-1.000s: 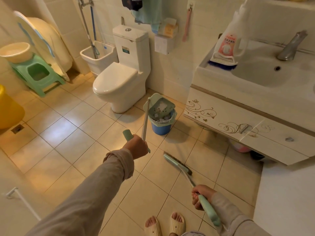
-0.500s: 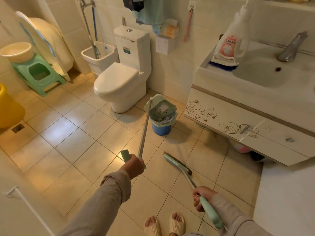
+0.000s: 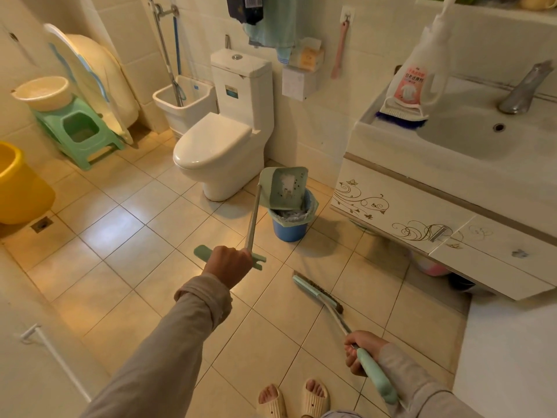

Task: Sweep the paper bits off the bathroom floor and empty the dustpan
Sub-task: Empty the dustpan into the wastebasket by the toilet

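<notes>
My left hand grips the long grey handle of a mint-green dustpan. The pan is tipped up over a blue bin lined with a light bag, its lower lip inside the rim. White scraps and dark specks cling to the pan's inner face. My right hand holds the mint grip of a broom. Its bristle head rests on the tiled floor, to the right of my left hand and in front of the bin.
A white toilet stands just left of the bin. A sink cabinet juts out on the right. A green stool with a basin and a yellow bucket are far left. My slippered feet are at the bottom edge.
My left hand dropped and then moved right and slightly up, tilting the dustpan steeper over the bin. The broom and my right hand barely moved.
</notes>
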{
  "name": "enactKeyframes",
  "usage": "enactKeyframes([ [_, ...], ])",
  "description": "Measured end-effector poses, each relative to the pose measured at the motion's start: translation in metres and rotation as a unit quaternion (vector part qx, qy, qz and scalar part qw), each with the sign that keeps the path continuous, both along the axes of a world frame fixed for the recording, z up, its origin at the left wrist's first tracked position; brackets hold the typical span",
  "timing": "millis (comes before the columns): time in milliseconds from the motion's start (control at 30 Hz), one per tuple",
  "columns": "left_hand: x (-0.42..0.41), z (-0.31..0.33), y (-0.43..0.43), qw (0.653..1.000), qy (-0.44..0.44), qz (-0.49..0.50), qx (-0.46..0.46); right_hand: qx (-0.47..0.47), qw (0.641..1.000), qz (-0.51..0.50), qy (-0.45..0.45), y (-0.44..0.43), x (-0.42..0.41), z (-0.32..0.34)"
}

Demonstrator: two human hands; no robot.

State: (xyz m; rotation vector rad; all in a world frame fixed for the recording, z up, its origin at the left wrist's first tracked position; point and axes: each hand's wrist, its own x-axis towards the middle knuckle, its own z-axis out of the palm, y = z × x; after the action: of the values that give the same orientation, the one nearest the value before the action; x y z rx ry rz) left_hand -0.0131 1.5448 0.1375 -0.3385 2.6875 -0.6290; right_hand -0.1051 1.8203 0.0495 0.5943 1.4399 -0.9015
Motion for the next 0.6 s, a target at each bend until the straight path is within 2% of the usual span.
enactKeyframes([
  [100,0.001,0.002,0.000,0.997,0.060,0.041,0.029,-0.004,1.000,-0.001,-0.006,0.000,-0.001,0.000],
  [200,0.001,0.007,-0.002,0.975,0.142,0.141,0.093,0.002,1.000,0.008,0.002,0.000,-0.002,0.000],
  [267,0.004,0.009,-0.005,0.933,0.219,0.236,0.162,0.003,1.000,0.006,0.008,0.000,-0.001,-0.002],
  [400,0.023,0.003,-0.014,0.805,0.335,0.404,0.277,0.004,1.000,0.005,0.013,-0.005,0.004,-0.003],
  [533,0.053,-0.007,-0.018,0.723,0.352,0.503,0.318,0.014,0.999,0.044,0.024,-0.015,0.010,-0.007],
  [600,0.068,-0.011,-0.020,0.694,0.351,0.539,0.324,0.021,0.997,0.072,0.033,-0.021,0.012,-0.008],
])
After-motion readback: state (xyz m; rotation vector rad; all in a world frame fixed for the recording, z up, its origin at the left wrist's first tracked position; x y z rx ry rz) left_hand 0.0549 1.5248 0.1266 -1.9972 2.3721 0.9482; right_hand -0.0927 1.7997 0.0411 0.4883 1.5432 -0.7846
